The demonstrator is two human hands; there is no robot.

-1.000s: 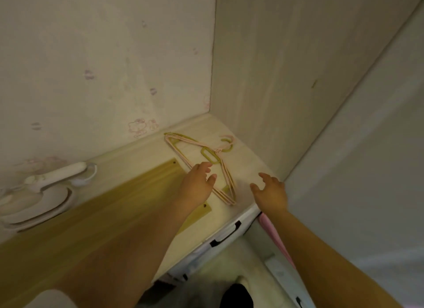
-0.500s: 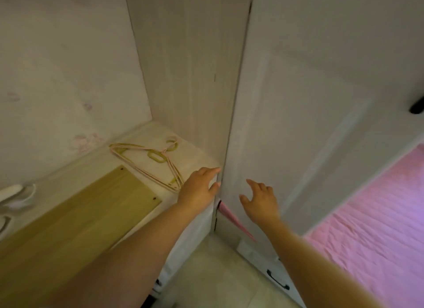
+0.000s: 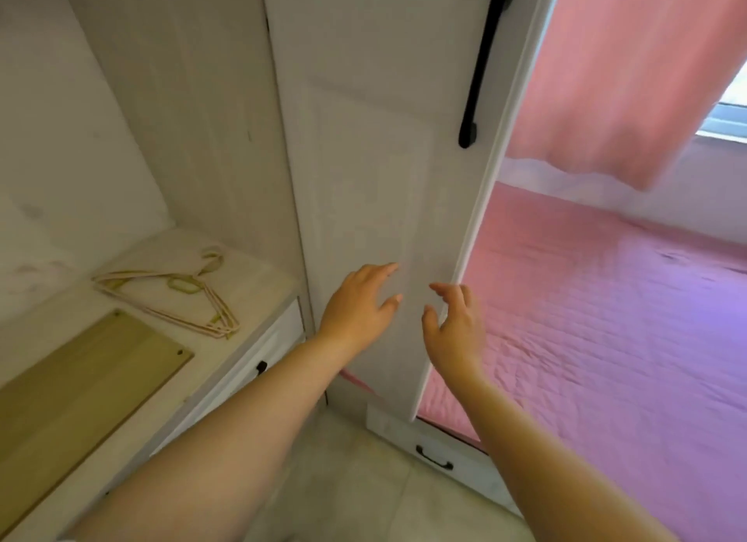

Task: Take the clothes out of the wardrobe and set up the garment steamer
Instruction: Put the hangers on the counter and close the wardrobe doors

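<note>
The white wardrobe door (image 3: 376, 145) stands open, with a long black handle (image 3: 483, 60) near its edge. My left hand (image 3: 357, 305) is held out in front of the door's lower panel, fingers relaxed and empty. My right hand (image 3: 454, 323) hovers beside it near the door's edge, fingers loosely spread, holding nothing. Inside the wardrobe, a few pale hangers (image 3: 174, 295) lie flat on the shelf (image 3: 258, 275). No clothes and no steamer show in this view.
A yellowish wooden board (image 3: 81, 380) lies on the shelf at the left. Drawers with black pulls (image 3: 260, 367) sit below the shelf. A bed with a pink quilt (image 3: 606, 339) fills the right side, under a pink curtain (image 3: 630, 69). Pale floor tiles (image 3: 355, 481) lie below.
The view swung right, away from the wardrobe interior toward the door and bed. Both hands left the shelf by the hangers and now hover at the open door. The steamer passed out of view.
</note>
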